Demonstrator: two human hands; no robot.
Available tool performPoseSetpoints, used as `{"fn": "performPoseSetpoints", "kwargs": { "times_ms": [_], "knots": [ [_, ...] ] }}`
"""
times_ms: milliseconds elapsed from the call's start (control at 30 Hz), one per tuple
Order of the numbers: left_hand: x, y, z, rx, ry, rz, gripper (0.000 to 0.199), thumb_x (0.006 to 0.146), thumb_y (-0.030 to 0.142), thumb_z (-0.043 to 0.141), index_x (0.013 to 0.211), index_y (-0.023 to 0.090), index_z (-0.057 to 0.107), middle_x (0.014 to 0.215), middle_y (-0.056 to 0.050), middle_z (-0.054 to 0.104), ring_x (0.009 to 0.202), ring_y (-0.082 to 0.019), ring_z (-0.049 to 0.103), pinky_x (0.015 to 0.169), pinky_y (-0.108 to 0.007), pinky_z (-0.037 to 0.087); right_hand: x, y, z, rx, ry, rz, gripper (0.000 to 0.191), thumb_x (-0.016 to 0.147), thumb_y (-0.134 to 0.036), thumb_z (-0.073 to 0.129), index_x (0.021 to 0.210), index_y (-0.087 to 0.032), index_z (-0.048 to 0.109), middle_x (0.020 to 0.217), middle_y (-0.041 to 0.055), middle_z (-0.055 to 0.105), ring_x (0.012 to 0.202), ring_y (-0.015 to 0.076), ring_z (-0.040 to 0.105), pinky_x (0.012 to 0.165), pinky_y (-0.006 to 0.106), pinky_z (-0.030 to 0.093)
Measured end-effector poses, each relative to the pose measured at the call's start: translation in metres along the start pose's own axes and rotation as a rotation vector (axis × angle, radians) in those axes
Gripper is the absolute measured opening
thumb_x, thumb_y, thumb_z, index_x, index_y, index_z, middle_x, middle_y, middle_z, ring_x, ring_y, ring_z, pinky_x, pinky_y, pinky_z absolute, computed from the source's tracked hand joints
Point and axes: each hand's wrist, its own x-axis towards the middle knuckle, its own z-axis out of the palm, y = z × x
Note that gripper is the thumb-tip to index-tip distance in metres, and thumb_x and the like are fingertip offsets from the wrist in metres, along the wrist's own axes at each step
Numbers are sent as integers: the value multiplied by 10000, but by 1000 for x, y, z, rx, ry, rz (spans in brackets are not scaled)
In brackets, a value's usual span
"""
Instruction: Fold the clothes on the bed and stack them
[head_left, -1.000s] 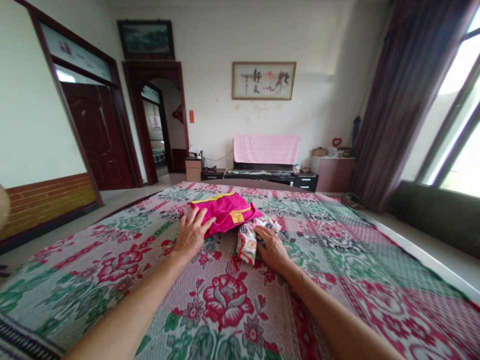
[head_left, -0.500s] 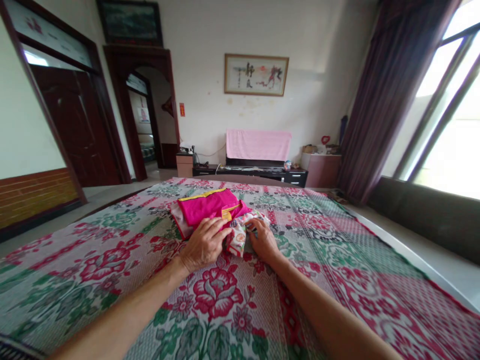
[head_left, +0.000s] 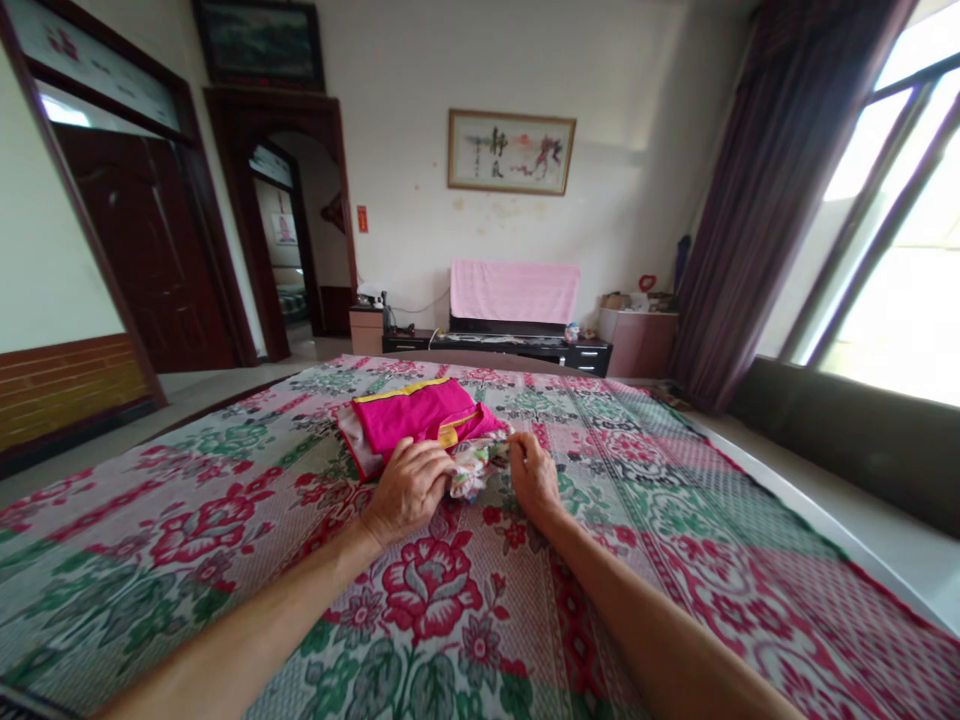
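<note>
A bright pink garment (head_left: pixel 401 415) with yellow trim lies folded on the flowered cover. At its near right end a white cloth part with a colourful print (head_left: pixel 471 470) is bunched up between my hands. My left hand (head_left: pixel 409 485) rests over the near edge of the pink fabric, its fingertips closed on the left side of the printed part. On the other side, my right hand (head_left: pixel 534 475) pinches the printed part's right end, thumb and index finger together. The folds hide how the two parts join.
The flowered cover (head_left: pixel 431 585) spreads over the wide surface before me. Beyond it, a low black cabinet (head_left: pixel 510 345) stands at the wall below a pink towel (head_left: pixel 515 290). A dark sofa back (head_left: pixel 847 440) runs along the right, beside a purple curtain (head_left: pixel 750 230).
The printed part, which lay spread with a corner towards me, is now drawn up into a smaller bunch. My right hand has closed its fingers and turned more upright; the left has barely moved.
</note>
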Motion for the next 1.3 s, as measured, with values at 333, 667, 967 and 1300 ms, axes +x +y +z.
{"fn": "performPoseSetpoints", "kwargs": {
  "times_ms": [333, 667, 967, 1300],
  "knots": [
    [12, -11, -9, -373, 253, -595, 295, 887, 296, 397, 942, 150, 648, 731, 5, 657, 691, -160, 601, 645, -262, 473, 28, -33, -33, 486, 41, 11, 307, 800, -404, 477, 878, -154, 637, 540, -62, 444, 449, 70, 330, 428, 185, 278],
    [2, -22, -4, -175, 199, -224, 382, 833, 201, 472, 1185, 178, 619, 968, -67, 689, 933, -195, 614, 875, -350, 491, 30, 38, -35, 48, 58, 293, 266, 701, -329, 521, 826, -209, 723, 715, 19, 698, 679, 180, 604, 661, 272, 437],
    [-7, -20, 4, -43, 14, 102, 547, 772, 15, 383, 1251, 190, 579, 1088, -69, 645, 1065, -194, 563, 986, -377, 472, 39, 75, -59, 138, 517, 514, 413, 708, -338, 474, 963, -111, 706, 818, 98, 694, 706, 200, 582, 680, 297, 444],
    [-6, -11, 3, 117, 3, 188, 251, 883, 200, 510, 1070, 208, 676, 994, -80, 651, 1011, -208, 565, 904, -378, 496, 46, 7, -68, -117, -122, -101, 284, 770, -258, 469, 914, -179, 701, 832, 45, 692, 725, 150, 585, 691, 262, 417]
  ]
}}
